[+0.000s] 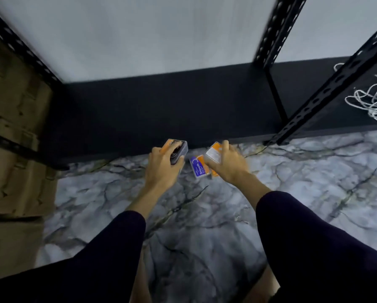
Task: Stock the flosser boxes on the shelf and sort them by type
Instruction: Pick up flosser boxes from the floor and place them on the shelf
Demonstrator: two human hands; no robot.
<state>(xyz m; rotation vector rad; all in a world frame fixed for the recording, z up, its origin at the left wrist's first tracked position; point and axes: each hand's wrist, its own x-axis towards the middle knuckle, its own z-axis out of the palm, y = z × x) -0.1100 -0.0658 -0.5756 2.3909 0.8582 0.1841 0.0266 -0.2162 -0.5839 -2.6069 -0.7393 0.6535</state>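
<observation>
Sleeves [95, 254]: nearest the camera, two dark sleeves reached forward over the marble-patterned floor [303, 176].
Left hand [161, 165]: fingers were closed around a grey-and-orange box [178, 149], held at the near edge of the shelf.
Right hand [229, 165]: fingers were wrapped over an orange-and-white box [213, 153], raised just right of the first.
Third box [199, 168]: purple and orange, it lay on the floor between the hands.
Shelf [161, 110]: a low black board, far of the hands, bare where visible.
Handling: the boxes looked light, stiff and smooth-faced; gripping across the narrow sides seemed safest, without crushing the card.
Side items: cardboard cartons [15, 127] left, white cord [373, 101] far right.
</observation>
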